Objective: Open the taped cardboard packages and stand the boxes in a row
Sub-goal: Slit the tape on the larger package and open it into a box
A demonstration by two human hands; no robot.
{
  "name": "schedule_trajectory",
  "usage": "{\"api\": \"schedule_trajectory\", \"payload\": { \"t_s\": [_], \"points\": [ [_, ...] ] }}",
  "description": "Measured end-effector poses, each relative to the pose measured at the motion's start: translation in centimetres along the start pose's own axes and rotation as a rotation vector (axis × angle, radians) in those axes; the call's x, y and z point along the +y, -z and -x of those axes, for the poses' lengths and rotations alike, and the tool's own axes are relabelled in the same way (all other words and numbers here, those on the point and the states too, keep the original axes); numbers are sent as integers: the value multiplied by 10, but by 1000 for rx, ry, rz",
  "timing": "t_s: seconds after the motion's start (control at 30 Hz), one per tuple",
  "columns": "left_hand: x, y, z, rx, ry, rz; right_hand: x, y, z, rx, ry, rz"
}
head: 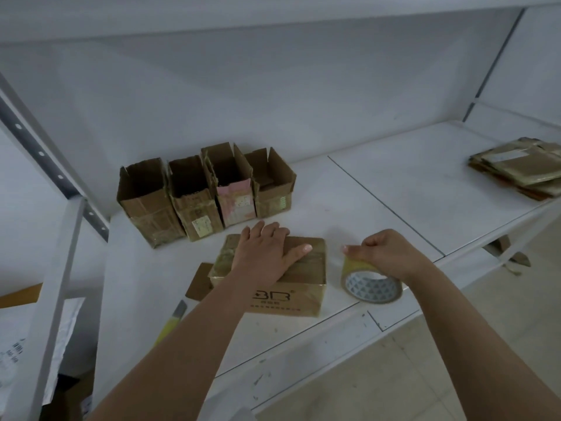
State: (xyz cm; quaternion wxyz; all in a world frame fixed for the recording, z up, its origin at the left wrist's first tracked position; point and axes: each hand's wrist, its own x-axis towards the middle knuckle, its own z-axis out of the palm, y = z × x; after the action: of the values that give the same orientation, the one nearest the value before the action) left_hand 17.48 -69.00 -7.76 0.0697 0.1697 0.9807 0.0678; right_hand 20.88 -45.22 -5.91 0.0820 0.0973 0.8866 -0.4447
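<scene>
The left hand (267, 253) lay flat, palm down, on top of a closed cardboard package (303, 268), its fingers straight and spread and the thumb stretched along the glossy tape band that ran across the lid; the bare forearm reached in from the lower left. The right hand (385, 253) came in from the lower right with its fingers curled over the upper rim of a roll of packing tape (372, 284), gripping it, the thumb extended toward the package. The roll stood on edge on the white shelf (394, 189) just right of the package, its tape yellowish and translucent, its inner core white with a grey triangle pattern. The package was a low rectangular box of brown corrugated card, wrapped in shiny crinkled tape at its left end, with dark printed lettering on its front face, and it sat near the shelf's front edge. Behind it, four opened cardboard boxes (206, 189) stood upright in a tight row, touching side to side, flaps raised, their fronts patched with worn tape and faded labels, one pinkish. A utility knife (174, 319) with a yellow body and grey tip lay at the shelf's front left, partly hidden by the left forearm. A flat brown card piece (200, 281) lay against the package's left side. Far to the right, a stack of flattened taped cartons (519, 170) rested on the shelf, well apart from the rest.
</scene>
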Motion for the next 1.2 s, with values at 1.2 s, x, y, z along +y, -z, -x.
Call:
{"api": "schedule_trajectory", "payload": {
  "t_s": [1.2],
  "points": [
    [-104, -59, 125, 20, 741, -16, 9, -96, -1, 225, 53, -40]
  ]
}}
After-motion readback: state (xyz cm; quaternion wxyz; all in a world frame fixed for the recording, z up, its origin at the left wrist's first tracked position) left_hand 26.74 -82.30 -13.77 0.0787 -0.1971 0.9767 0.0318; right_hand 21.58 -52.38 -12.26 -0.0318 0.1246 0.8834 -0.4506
